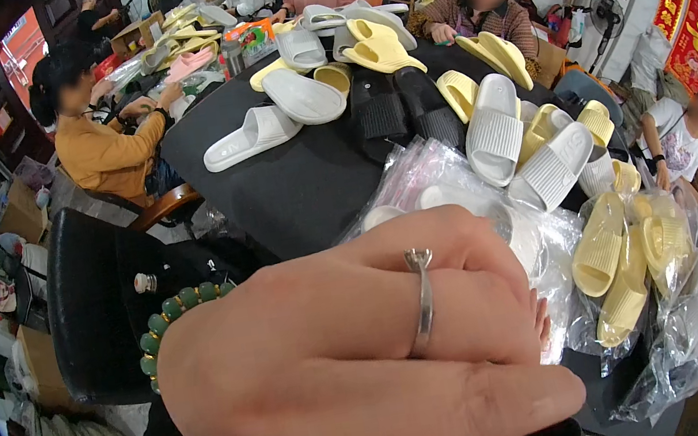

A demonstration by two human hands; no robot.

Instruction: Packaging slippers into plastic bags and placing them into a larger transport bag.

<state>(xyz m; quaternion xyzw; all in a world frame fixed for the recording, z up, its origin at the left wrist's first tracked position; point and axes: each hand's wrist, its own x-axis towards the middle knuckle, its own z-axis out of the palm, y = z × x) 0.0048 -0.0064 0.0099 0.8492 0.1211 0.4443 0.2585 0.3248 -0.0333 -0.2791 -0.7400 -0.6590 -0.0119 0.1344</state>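
My left hand fills the lower middle, very near, its back toward me and its fingers pointing right. A silver ring with a clear stone is on one finger, and a green bead bracelet circles the wrist. The fingers are bent and closed; whatever they hold, if anything, is hidden. Small fingertips peek out past its right side, perhaps my right hand's; the rest is hidden. Behind lie clear plastic bags with white slippers, partly covered by my hand.
The black table bears white slides, yellow slides and black slides. Bagged yellow slippers are at the right edge. A black chair stands left. Several people sit around, one in an orange top. A fan stands behind.
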